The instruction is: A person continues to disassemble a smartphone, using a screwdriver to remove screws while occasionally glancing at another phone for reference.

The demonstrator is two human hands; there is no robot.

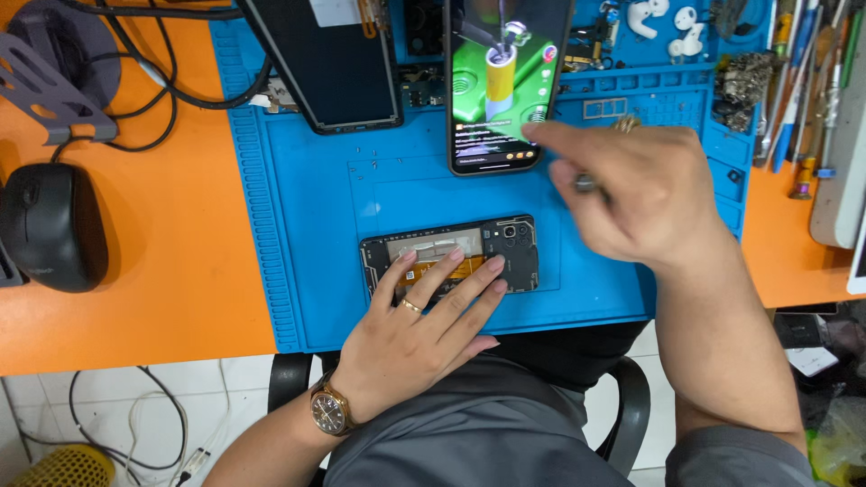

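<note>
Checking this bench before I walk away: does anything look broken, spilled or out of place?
The opened phone under the left hand has its back off, insides exposed. A dark loose heap sits at the blue mat's far right corner.

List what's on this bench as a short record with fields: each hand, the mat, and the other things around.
Left hand: fingers flat on an opened phone, holding it down
Right hand: blurred, gripping a thin metal tool, forefinger at the lit phone
Lit phone: propped at the mat's far edge, screen showing a video
Mat: blue, on an orange table
Far left: black mouse
Top centre: dark screen panel
Right edge: hand tools
</note>
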